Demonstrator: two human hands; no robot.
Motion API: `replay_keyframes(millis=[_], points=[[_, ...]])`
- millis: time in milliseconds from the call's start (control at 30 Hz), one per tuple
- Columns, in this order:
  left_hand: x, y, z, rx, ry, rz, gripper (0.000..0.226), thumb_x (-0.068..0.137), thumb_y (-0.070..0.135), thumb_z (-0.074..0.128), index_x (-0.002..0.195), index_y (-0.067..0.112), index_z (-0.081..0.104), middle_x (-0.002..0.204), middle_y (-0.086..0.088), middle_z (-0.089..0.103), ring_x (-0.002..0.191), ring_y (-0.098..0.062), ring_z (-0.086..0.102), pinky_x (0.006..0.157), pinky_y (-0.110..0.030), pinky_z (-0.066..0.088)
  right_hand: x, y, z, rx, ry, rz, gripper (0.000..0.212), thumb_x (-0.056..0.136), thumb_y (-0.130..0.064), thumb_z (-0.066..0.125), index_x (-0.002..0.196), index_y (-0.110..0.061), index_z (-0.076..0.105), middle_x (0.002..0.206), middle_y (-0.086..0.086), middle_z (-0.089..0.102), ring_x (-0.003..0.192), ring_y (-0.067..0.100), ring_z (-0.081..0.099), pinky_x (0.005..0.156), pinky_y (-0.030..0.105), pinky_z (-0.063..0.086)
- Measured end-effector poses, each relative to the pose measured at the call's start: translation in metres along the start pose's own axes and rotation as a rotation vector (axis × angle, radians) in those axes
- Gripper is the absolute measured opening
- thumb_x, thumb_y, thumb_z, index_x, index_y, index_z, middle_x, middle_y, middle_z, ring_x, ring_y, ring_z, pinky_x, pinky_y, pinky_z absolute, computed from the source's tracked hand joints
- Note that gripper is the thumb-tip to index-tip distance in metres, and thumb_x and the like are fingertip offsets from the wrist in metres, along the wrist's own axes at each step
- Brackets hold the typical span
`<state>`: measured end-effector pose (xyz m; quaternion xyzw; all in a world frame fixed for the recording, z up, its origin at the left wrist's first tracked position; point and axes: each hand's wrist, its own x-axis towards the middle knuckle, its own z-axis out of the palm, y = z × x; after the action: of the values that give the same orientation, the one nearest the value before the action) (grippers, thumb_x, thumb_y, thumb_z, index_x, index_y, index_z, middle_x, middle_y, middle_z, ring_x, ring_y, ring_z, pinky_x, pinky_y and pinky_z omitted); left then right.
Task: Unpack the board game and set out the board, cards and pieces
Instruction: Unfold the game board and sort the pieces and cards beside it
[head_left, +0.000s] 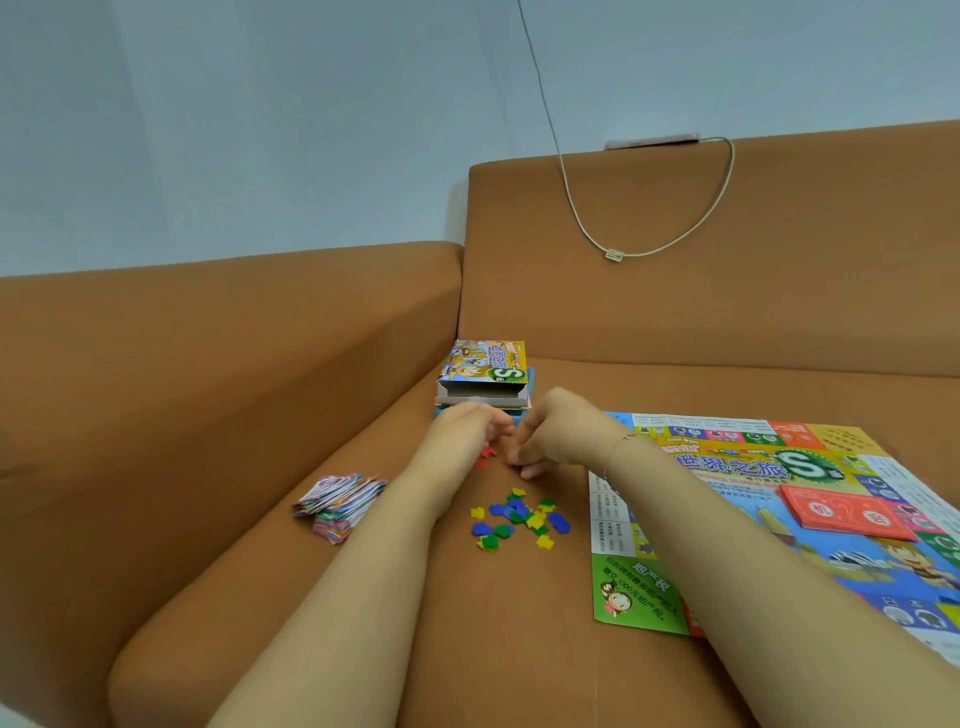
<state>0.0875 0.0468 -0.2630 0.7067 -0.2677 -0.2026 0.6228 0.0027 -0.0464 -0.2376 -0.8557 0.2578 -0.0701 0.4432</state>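
Most of the unpacking looks done. Board (810, 499) lies unfolded flat on the sofa seat (363, 597), just right of the right hand (550, 441), w/ a red card stack (844, 514) sitting on it. Loose pile of paper notes/cards (340, 506) sits left of the left forearm. Blue, green & yellow pieces (519, 517) are scattered on the seat between the forearms, nearer the person than both hands. Opened box (483, 376) stands just beyond the hands.

Left hand (467, 431) & right hand meet over a few red pieces (485, 454), fingers curled; looks like pinching/sorting them, but can't tell exactly what each holds. Judging by this, what's left: grouping the pieces by colour & tidying the notes.
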Motion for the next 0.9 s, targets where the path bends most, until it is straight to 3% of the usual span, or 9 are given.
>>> replay_keyframes(millis=[100,167,267,367,500,700,900], points=[[-0.004,-0.001,-0.004,-0.067,-0.009,0.029,0.02,0.094,0.01,0.044,0.091,0.01,0.064,0.083,-0.001,0.068,0.083,-0.017,0.061,0.071,-0.022,0.044,0.0,-0.001,0.001,0.003,-0.009,-0.046,0.014,0.083,0.01,0.063,0.095,0.007,0.068,0.071,0.005,0.063,0.062,0.017,0.062,0.066,0.02,0.057],[-0.006,-0.002,-0.008,-0.08,-0.001,0.042,0.022,0.094,0.005,0.04,0.098,0.01,0.061,0.088,-0.003,0.068,0.089,-0.015,0.062,0.077,-0.019,0.044,0.0,0.001,0.0,0.005,0.022,-0.063,0.015,0.083,0.009,0.064,0.096,0.005,0.069,0.075,0.007,0.064,0.068,0.021,0.065,0.075,0.026,0.059],[-0.008,-0.006,-0.011,0.031,0.08,0.083,0.022,0.089,-0.003,0.048,0.091,0.013,0.063,0.091,-0.003,0.068,0.089,-0.011,0.061,0.072,-0.014,0.044,-0.003,0.003,-0.005,0.013,0.055,-0.072,0.013,0.083,0.008,0.063,0.092,0.002,0.07,0.074,0.008,0.065,0.075,0.026,0.067,0.084,0.03,0.056],[-0.016,-0.009,-0.013,0.314,0.129,0.191,0.033,0.082,-0.008,0.043,0.091,0.016,0.064,0.092,0.001,0.066,0.09,-0.013,0.06,0.063,-0.014,0.042,-0.007,0.007,-0.012,-0.039,0.077,-0.044,0.011,0.082,0.007,0.064,0.088,0.0,0.07,0.07,0.008,0.064,0.063,0.022,0.065,0.066,0.022,0.057],[-0.023,-0.013,-0.017,0.555,0.153,0.196,0.03,0.079,-0.003,0.053,0.095,0.02,0.065,0.092,0.007,0.062,0.091,-0.01,0.058,0.071,-0.016,0.04,-0.009,0.011,-0.013,-0.247,0.11,0.013,0.008,0.079,-0.005,0.073,0.081,-0.005,0.066,0.065,0.008,0.062,0.053,0.019,0.059,0.066,0.032,0.057],[-0.022,-0.014,-0.017,0.541,0.153,0.162,0.03,0.082,-0.006,0.054,0.089,0.022,0.062,0.098,0.002,0.066,0.093,-0.013,0.061,0.077,-0.019,0.044,-0.005,0.007,0.002,-0.354,0.202,-0.075,0.016,0.079,-0.013,0.072,0.09,-0.001,0.071,0.091,0.015,0.068,0.07,0.021,0.056,0.071,0.033,0.054],[-0.02,-0.017,-0.017,0.527,0.131,0.203,0.023,0.083,-0.004,0.059,0.093,0.016,0.066,0.098,0.0,0.067,0.085,-0.01,0.059,0.074,-0.016,0.043,-0.003,0.006,0.009,-0.354,0.222,-0.151,0.008,0.077,-0.014,0.074,0.082,-0.007,0.073,0.075,0.006,0.062,0.066,0.018,0.054,0.069,0.03,0.052]])
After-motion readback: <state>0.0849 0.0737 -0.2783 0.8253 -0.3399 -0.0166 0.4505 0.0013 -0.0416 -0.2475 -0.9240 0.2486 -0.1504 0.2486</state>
